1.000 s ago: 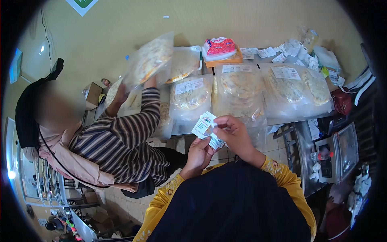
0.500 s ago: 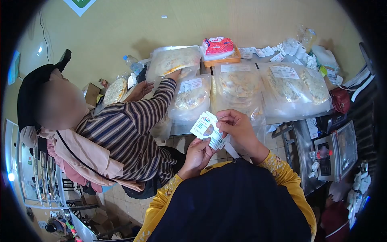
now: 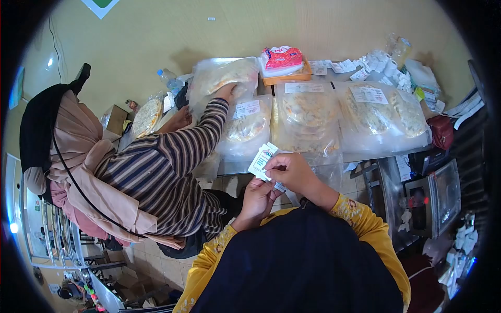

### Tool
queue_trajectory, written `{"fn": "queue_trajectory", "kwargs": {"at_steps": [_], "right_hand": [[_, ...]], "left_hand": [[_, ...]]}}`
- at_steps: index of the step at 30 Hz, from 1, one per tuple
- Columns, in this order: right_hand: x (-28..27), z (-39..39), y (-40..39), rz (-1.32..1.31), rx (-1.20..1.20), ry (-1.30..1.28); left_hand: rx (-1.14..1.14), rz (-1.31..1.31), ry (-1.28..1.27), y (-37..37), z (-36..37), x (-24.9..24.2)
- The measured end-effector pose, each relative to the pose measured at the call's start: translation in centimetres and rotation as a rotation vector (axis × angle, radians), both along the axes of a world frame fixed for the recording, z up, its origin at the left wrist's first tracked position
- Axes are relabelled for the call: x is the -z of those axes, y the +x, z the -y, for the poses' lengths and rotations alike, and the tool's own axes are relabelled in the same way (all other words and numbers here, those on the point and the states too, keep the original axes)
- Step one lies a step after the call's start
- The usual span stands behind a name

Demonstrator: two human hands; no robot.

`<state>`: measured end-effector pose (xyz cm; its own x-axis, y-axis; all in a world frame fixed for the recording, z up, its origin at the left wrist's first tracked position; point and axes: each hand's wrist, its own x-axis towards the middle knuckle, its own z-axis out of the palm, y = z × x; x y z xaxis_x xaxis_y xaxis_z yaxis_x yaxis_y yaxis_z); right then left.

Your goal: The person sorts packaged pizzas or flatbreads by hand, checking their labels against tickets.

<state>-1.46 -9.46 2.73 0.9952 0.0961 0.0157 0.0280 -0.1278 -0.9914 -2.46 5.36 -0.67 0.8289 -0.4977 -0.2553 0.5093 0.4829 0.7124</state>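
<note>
Several white printed labels (image 3: 261,160) are held in front of my chest. My left hand (image 3: 257,201) grips them from below, its fingers closed round their lower part. Over their right side lies my right hand (image 3: 293,175), with thumb and forefinger pinched on the labels' edge. Just beyond my hands, on the table, are bagged flat round foods, one stack (image 3: 308,112) with a label on top and another labelled bag (image 3: 244,122) to its left.
A co-worker in a striped top (image 3: 172,156) stands at my left, both hands at a bagged round (image 3: 224,78). A red tissue pack (image 3: 282,57) sits in an orange tray (image 3: 287,78). Crumpled papers (image 3: 378,62) lie at the back right, a machine (image 3: 436,198) at the right.
My right hand has moved left and slightly down over the labels, covering more of them. The co-worker's head has turned away, and one of their hands has shifted towards the bag.
</note>
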Motion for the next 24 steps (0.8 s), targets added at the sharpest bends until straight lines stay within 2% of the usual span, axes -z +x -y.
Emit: {"fn": "queue_trajectory", "kwargs": {"at_steps": [18,24], "right_hand": [[0.4,-0.2,1.0,-0.004,-0.028,0.056],[0.6,-0.1,0.7,-0.097,-0.029,0.126]], "left_hand": [[-0.097,-0.002,0.109,-0.1,1.4,-0.3],[-0.077,0.054,0.153,-0.3,1.3,0.8]]}}
